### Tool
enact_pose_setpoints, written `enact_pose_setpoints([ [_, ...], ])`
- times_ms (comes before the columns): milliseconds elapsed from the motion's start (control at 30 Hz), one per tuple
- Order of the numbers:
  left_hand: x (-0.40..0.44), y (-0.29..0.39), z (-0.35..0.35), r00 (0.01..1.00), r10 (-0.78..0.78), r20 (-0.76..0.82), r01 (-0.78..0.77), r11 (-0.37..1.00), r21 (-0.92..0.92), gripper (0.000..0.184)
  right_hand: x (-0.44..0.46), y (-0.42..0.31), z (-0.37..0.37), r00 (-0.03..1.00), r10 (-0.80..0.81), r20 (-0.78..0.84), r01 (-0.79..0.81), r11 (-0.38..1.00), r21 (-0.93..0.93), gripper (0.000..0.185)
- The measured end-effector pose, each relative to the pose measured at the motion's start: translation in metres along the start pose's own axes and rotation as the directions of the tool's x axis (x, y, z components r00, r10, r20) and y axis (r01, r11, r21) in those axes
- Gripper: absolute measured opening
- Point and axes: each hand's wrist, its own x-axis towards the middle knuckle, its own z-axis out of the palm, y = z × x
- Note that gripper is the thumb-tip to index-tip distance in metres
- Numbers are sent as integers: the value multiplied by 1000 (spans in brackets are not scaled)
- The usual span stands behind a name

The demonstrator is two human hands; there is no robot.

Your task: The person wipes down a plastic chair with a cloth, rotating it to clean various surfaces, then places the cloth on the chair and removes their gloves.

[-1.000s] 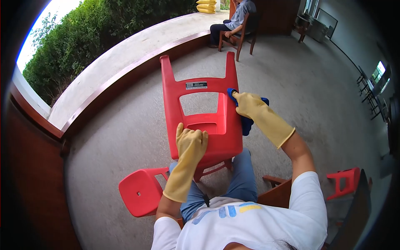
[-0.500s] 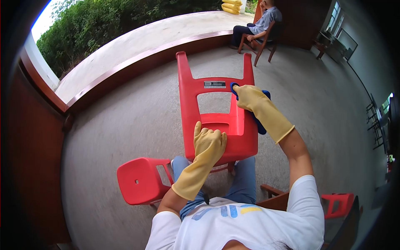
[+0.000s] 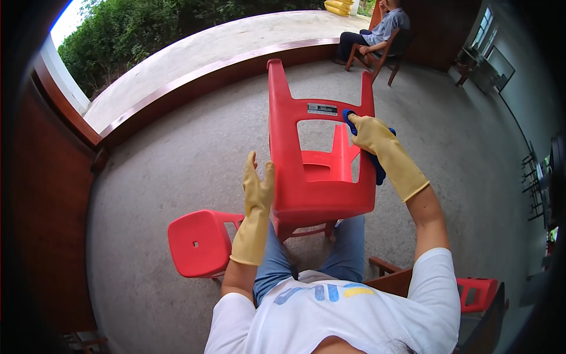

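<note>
A red plastic stool [image 3: 324, 197] lies on its side in front of my body, its legs pointing away and a grey label on its crossbar. Below it, part of another red stool shows. My right hand [image 3: 372, 134], in a yellow rubber glove, is closed on a dark blue cloth [image 3: 378, 168] against the stool's right side, near the crossbar. My left hand [image 3: 258, 183], also gloved, is raised just left of the stool with fingers apart and nothing in it.
Another red stool [image 3: 197, 242] stands at the lower left, and one more [image 3: 477, 294] at the lower right. Beside my right hip is a wooden chair [image 3: 392, 277]. A seated person [image 3: 386, 29] is at the back, near a raised threshold [image 3: 212, 68].
My left hand has come off the stool to its left side and its fingers have spread. The stool has turned somewhat, and the view has shifted. My right hand still holds the cloth.
</note>
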Motion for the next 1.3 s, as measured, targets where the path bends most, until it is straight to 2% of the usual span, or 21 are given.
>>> enact_pose_setpoints([
  [33,5,-7,3,995,-86,52,88,996,-34,62,-1,-1,-2,1000,-6,-1,6,1000,-14,69],
  [133,18,-22,11,908,-143,395,303,874,-380,64,-2,-2,-3,1000,0,6,0,999,-37,69],
  [167,16,-24,19,834,-239,497,518,649,-557,63,-1,-3,-4,1000,5,10,-4,999,-42,69],
  [267,8,-30,24,702,-259,664,707,370,-603,61,0,2,0,999,-14,-31,13,1000,-28,68],
  [367,11,-45,28,705,-281,652,698,439,-566,62,-3,-2,1,999,1,-37,-2,999,-36,67],
  [467,19,-54,28,744,-338,577,635,626,-452,62,-6,-2,5,998,36,-52,-35,999,3,65],
  [567,28,-15,11,767,-344,542,611,651,-451,64,-11,3,22,991,56,-120,-56,998,9,65],
  [667,58,-13,-13,795,-253,551,496,794,-352,58,-10,0,54,969,106,-225,-85,991,102,69],
  [800,88,3,-31,848,-173,501,319,921,-222,53,-8,-4,78,961,140,-240,-80,967,241,72],
  [900,95,39,-64,852,-113,511,246,948,-200,52,-22,-18,74,951,161,-262,-65,938,341,75],
  [1000,104,66,-86,864,-126,488,224,963,-149,52,-48,-36,45,952,204,-229,-95,905,414,75],
  [1033,111,56,-82,821,-98,562,251,947,-202,51,-50,-30,50,951,194,-243,-73,899,431,76],
  [1133,132,45,-81,731,-150,666,413,874,-257,50,-56,-29,64,950,119,-289,30,887,462,76],
  [1167,138,29,-74,736,-157,659,420,869,-262,50,-56,-23,81,940,79,-331,94,876,473,76],
  [1233,132,-3,-28,783,-202,589,401,887,-229,49,-70,14,91,964,54,-261,61,908,415,71],
  [1267,122,9,-18,910,-96,403,114,993,-21,48,-74,22,92,969,49,-241,50,921,387,69],
  [1300,120,20,-22,967,86,240,-145,960,240,47,-72,17,97,968,39,-247,61,921,384,65],
])
